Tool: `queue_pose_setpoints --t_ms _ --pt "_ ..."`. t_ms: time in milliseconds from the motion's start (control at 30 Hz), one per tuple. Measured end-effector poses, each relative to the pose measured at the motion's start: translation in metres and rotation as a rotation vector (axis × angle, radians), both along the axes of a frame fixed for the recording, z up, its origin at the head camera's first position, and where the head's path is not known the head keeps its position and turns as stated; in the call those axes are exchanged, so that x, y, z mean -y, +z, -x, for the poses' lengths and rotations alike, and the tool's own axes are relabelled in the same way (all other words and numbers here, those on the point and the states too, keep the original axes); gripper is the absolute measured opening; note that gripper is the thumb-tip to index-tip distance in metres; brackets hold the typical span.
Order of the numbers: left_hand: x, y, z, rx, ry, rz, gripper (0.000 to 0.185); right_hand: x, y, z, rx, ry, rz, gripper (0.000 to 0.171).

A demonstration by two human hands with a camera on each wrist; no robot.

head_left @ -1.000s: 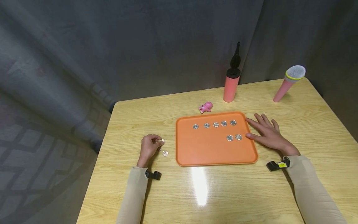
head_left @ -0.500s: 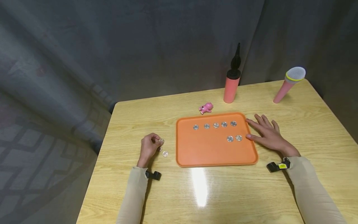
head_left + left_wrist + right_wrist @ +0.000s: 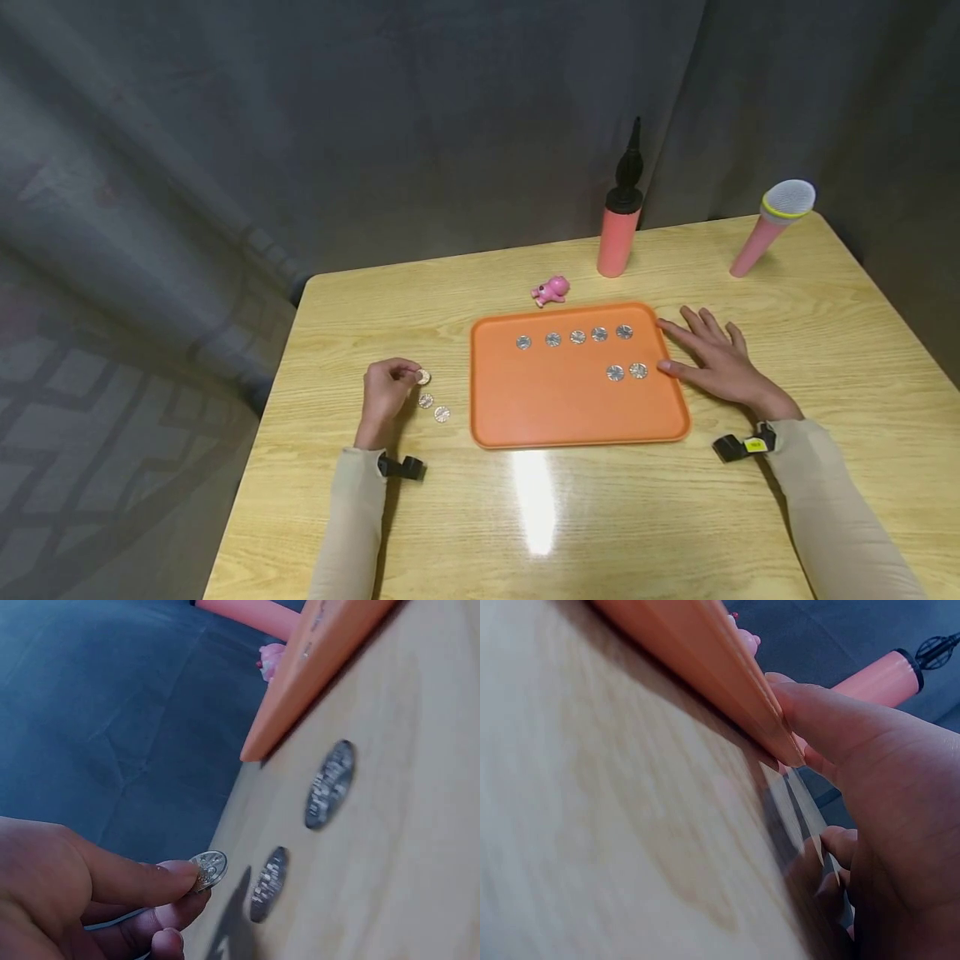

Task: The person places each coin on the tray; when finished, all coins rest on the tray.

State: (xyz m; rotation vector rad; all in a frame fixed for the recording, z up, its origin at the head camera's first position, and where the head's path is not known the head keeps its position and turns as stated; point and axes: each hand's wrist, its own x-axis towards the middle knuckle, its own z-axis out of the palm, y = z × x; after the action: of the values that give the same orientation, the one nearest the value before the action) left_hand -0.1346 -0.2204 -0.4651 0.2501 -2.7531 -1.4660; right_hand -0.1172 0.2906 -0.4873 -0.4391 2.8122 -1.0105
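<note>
My left hand (image 3: 386, 392) pinches a silver coin (image 3: 211, 870) between thumb and fingers, left of the orange tray (image 3: 540, 417). Two more coins lie on the table beside it, one nearer the hand (image 3: 426, 401) and another coin (image 3: 442, 414) closer to the tray. Inside the tray, several coins form a row along the far side, among them a coin (image 3: 577, 337) mid-row. Below the row's right end lie two coins, one of them a coin (image 3: 615, 372). With fingers spread, my right hand (image 3: 720, 362) rests at the tray's right rim, thumb and index fingertip touching it.
Behind the tray lies a small pink figurine (image 3: 551, 290). A pink hand pump (image 3: 619, 242) with a black top stands at the back, and a pink toy microphone (image 3: 772, 225) stands at the far right. A dark curtain (image 3: 450, 125) hangs behind the wooden table (image 3: 360, 317).
My left hand has drawn the pinched coin slightly to the left, uncovering the coin below it. The right hand stays at the tray rim.
</note>
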Motion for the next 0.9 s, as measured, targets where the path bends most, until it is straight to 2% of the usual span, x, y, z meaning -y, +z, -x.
queue_pose_setpoints --t_ms 200,433,900 --pt "-0.002 0.006 0.002 0.010 0.031 -0.079 0.011 0.000 -0.001 0.000 0.001 0.002 0.001 0.074" --pt "-0.013 0.013 0.006 -0.001 0.015 -0.183 0.013 0.000 -0.001 -0.001 -0.006 0.005 -0.003 0.073" --pt "-0.050 0.025 0.012 0.012 -0.074 -0.212 0.009 0.000 0.000 0.000 -0.002 0.005 -0.002 0.073"
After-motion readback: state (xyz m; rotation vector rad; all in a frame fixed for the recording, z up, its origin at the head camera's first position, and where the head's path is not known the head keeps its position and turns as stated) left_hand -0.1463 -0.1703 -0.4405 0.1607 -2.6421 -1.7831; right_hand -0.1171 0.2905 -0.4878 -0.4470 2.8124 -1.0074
